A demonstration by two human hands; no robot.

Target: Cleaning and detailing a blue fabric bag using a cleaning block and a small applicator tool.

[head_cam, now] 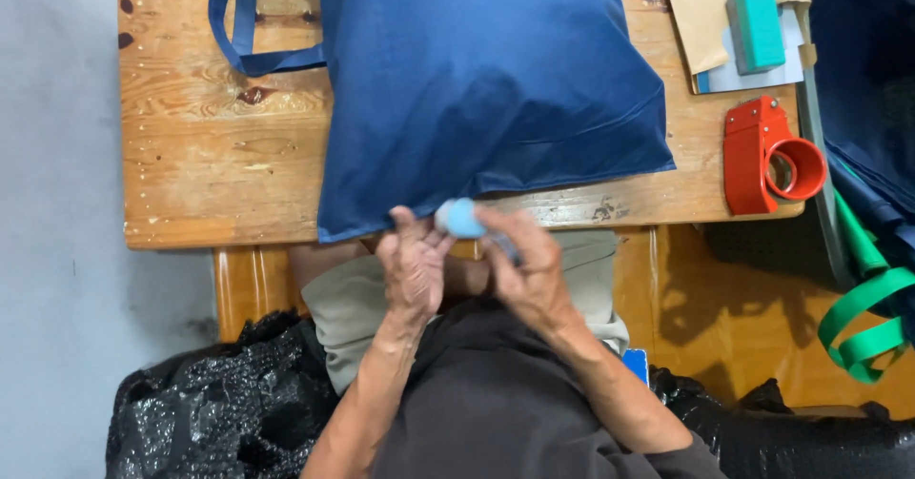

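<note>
A dark blue cloth tote bag (486, 88) lies flat on a wooden table (210, 155), its handle looped at the upper left. Just below the table's near edge my two hands meet over a small light blue rounded object (459, 218). My right hand (524, 269) grips the object's darker body, and my left hand (415, 264) has its fingertips against the light blue end. What the object is stays unclear, as my fingers hide most of it.
A red tape dispenser (767, 160) sits at the table's right edge. A brown envelope with a teal block (755, 23) lies at the back right. Green straps (863, 317) hang at the right. Black plastic bags (219, 403) flank my lap.
</note>
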